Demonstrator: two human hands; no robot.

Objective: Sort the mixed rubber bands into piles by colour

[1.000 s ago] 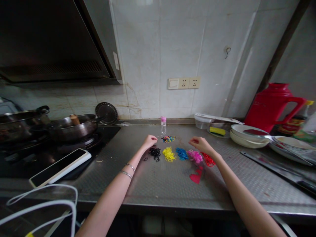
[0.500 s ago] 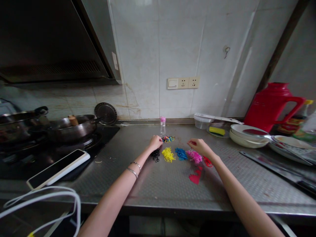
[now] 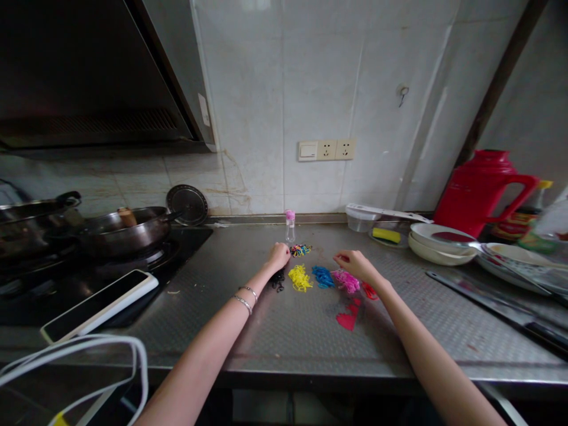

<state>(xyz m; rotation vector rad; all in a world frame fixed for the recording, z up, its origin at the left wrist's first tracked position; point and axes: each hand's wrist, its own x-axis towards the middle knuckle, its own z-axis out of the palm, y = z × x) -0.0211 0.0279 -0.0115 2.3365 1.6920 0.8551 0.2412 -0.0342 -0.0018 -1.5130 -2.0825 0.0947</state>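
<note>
My left hand [image 3: 279,255] rests at the left edge of a small mixed-colour pile of rubber bands [image 3: 302,250], its fingers pressed together; what they grip is hidden. Below that hand lies a pile of black rubber bands [image 3: 278,280], partly covered by it. My right hand [image 3: 352,261] hovers above the pink rubber bands [image 3: 346,281], thumb and fingertips pinched; anything between them is too small to make out. Yellow rubber bands [image 3: 300,277] and blue rubber bands [image 3: 322,277] lie between the hands. Red rubber bands [image 3: 369,290] sit partly under my right wrist.
A small clear bottle with a pink cap [image 3: 290,226] stands behind the mixed pile. Red heart shapes [image 3: 348,317] lie nearer me. At right are bowls [image 3: 437,251], a knife [image 3: 479,299] and a red thermos [image 3: 474,192]; at left, a pan [image 3: 128,232] and a phone-like device [image 3: 100,305].
The whole view has shifted slightly, so everything appears a little further left. Both hands keep nearly the same places and closed poses over the piles.
</note>
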